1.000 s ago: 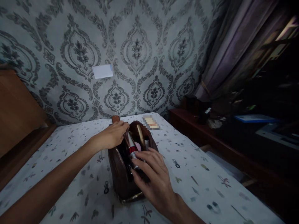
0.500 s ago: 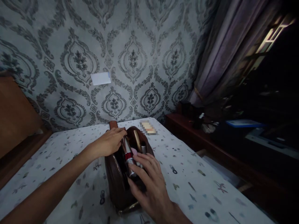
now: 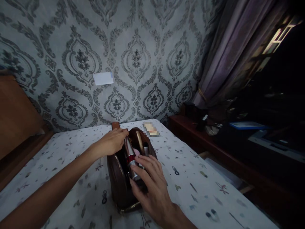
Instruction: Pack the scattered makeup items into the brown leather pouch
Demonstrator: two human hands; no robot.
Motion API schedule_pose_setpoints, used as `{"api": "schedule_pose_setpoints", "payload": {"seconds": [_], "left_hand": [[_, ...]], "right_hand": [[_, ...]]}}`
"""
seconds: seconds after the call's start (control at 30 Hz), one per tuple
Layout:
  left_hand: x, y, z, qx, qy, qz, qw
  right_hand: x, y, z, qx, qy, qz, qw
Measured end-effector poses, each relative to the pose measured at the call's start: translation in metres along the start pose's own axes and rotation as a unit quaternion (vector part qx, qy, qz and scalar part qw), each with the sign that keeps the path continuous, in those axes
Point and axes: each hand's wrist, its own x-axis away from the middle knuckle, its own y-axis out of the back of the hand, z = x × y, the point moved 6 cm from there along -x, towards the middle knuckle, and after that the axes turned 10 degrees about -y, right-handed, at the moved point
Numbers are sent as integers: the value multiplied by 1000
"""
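A dark brown zip bag [image 3: 116,187] lies unzipped on the bed, its mouth facing up. Inside it rests a shiny silver cylinder with a red band [image 3: 130,159], slanting along the opening. My left hand [image 3: 115,141] is closed at the bag's far left rim, right beside the cylinder's upper end; its fingertips are partly hidden. Thumb and fingers of my right hand [image 3: 152,184] curl about the cylinder's lower end, over the bag's near right side. A gold tube [image 3: 140,142], a pinkish item [image 3: 136,152] and a grey-white tube [image 3: 146,149] also sit in the bag.
A blurred-out flat item [image 3: 151,128] lies on the patterned sheet [image 3: 190,178] beyond the bag. On the left stands a brown wooden panel [image 3: 16,117]. A dark red ledge [image 3: 183,130] with clutter runs along the right, below a purple curtain [image 3: 228,57].
The view has shifted very slightly. Both hands keep nearly the same places at the bag and cylinder, with only small finger movement.
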Motion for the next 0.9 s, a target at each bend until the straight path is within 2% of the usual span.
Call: {"api": "schedule_pose_setpoints", "payload": {"seconds": [0.37,0.57,0.9], "left_hand": [[-12,-4,7,-3,34,-7,999],[-14,-4,14,-6,36,-20,999],[-17,2,19,2,39,-15,999]], "right_hand": [[9,-5,-4,42,-17,6,999],[8,0,-5,14,-37,-9,999],[6,1,-1,25,-9,-13,1000]]}}
